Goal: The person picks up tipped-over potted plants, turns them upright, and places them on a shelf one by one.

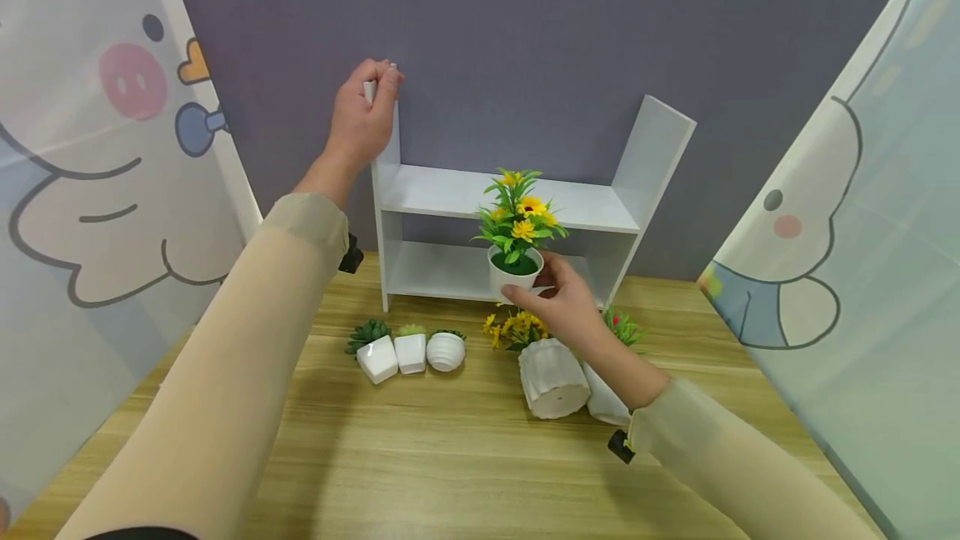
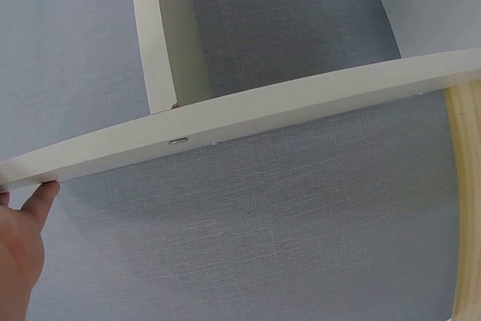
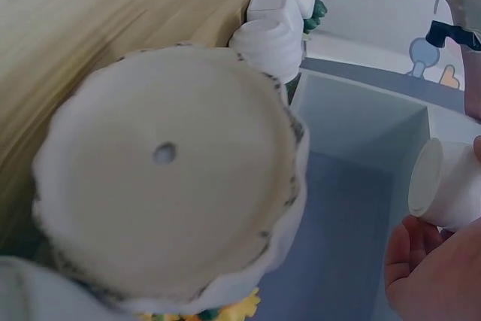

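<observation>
A white two-level shelf (image 1: pixel 442 194) stands against the grey backdrop. My left hand (image 1: pixel 363 117) grips the top of its left side panel; in the left wrist view, the fingers (image 2: pixel 43 199) touch that panel's edge (image 2: pixel 263 107). In my right hand (image 1: pixel 567 308) is a small white pot with yellow artificial flowers (image 1: pixel 522 228), upright in front of the shelf's lower level. Thumb and fingers hold the pot by its side. The right wrist view shows the white pot (image 3: pixel 451 186) resting against the curled fingers of the right hand (image 3: pixel 440 276).
Several white pots lie tipped on the wooden table (image 1: pixel 420 457). Left are small succulent pots: two square (image 1: pixel 377 359), one round ribbed (image 1: pixel 446 352). Beneath my right forearm lie a fluted pot (image 1: pixel 555 382) with yellow flowers and another white pot (image 1: pixel 606 398). Cartoon-printed panels (image 1: pixel 82 207) flank the table.
</observation>
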Demonstrator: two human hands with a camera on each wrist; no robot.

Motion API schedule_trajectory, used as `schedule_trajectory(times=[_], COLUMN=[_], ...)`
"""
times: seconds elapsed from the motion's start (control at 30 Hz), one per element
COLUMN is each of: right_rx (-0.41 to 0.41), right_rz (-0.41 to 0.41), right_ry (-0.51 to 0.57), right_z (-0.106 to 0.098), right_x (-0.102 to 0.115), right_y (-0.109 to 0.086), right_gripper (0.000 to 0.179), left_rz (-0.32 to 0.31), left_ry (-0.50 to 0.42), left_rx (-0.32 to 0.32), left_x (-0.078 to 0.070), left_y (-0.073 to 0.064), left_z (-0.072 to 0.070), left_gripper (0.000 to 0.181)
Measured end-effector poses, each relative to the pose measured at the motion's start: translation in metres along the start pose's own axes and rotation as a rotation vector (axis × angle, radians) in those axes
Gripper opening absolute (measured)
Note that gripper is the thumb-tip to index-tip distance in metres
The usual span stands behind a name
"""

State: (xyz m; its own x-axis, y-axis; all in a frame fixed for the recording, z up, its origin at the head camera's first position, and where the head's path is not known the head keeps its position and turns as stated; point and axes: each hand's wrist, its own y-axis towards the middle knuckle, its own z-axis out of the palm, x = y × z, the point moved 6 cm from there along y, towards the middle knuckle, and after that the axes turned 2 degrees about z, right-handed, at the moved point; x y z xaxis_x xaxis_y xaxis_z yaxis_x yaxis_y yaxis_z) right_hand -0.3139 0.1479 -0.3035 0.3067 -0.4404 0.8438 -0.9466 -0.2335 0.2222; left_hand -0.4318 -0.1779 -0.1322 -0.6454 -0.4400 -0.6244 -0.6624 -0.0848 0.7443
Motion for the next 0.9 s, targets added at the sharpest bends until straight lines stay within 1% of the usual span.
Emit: schedule_trajectory(times=[0.17,0.33,0.47,0.63,0.9], right_rx=[-0.001,0.016,0.019,0.012,0.001], right_rz=[-0.036,-0.067,-0.088,-0.123,-0.12], right_ry=[-0.025,-0.057,-0.072,-0.094,-0.145], right_z=[0.008,0.015,0.018,0.02,0.022], right_x=[0.01,0.022,0.034,0.05,0.067], right_y=[0.006,0.014,0.021,0.034,0.057], right_gripper=[0.072,0.069,0.064,0.058,0.052], left_rz=[-0.004,-0.006,-0.01,0.006,0.029], left_ry=[0.009,0.017,0.018,0.006,-0.008], left_rx=[0.007,0.005,0.002,-0.011,-0.02], left_x=[0.0,-0.001,-0.001,-0.002,-0.004], left_y=[0.001,0.0,0.0,0.001,0.001], left_z=[0.001,0.001,0.001,0.002,0.002], left_gripper=[0.029,0.03,0.03,0.031,0.03])
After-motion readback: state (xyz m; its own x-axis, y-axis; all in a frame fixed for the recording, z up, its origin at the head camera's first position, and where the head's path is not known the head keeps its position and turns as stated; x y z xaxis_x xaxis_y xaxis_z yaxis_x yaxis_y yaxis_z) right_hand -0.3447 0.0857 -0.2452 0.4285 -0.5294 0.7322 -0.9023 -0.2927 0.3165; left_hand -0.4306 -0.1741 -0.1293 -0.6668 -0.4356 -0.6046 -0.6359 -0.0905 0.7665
